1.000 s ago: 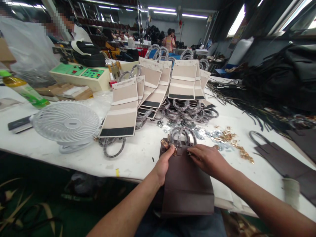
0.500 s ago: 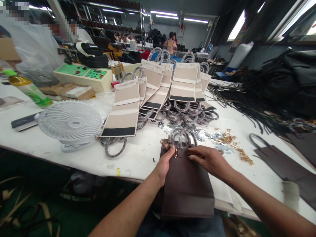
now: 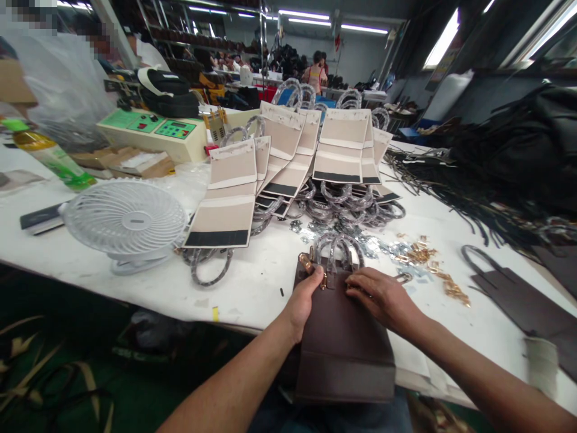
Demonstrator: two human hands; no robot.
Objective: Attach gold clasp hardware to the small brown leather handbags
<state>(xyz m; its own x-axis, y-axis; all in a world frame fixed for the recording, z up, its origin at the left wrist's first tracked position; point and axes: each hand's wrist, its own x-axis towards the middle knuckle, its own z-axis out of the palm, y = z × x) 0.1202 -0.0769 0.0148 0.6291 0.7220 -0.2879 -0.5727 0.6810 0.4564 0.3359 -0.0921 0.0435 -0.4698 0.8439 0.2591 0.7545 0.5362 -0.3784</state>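
A dark brown bag panel (image 3: 345,343) lies over the table's front edge, its wrapped handles (image 3: 338,249) pointing away from me. My left hand (image 3: 304,304) grips the panel's upper left edge, thumb on top beside a gold metal fitting (image 3: 306,262); its other fingers are hidden beneath. My right hand (image 3: 378,294) rests at the panel's upper right, fingertips pinched together by the base of the handle. A bit of gold metal shows at those fingertips, mostly covered by them.
Beige panels with wrapped handles (image 3: 225,198) are piled behind. A white fan (image 3: 130,221) stands left, near a green-capped bottle (image 3: 54,157). Gold fittings (image 3: 451,288) lie scattered to the right, near another brown panel (image 3: 523,300) and black straps (image 3: 433,183). People are in the background.
My right hand's fingers have curled closer over the panel's upper right, covering more of the gold piece there. My left hand keeps its hold. The view has shifted slightly.
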